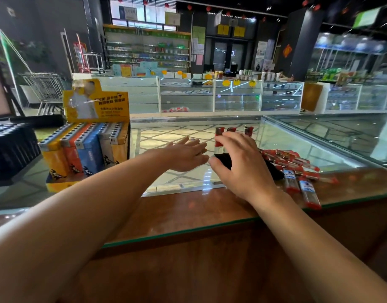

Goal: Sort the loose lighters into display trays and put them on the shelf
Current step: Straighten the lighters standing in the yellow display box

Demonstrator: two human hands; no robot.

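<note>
both forearms reach over the glass-topped surface [188,217]. at left stands a yellow display tray [87,149] of upright coloured lighters. left hand [186,154] hovers flat, fingers straight. right hand [243,162] curls over a black tray [223,160] holding upright red lighters [219,136]. loose red lighters [297,171] lie piled just right of it.
</note>
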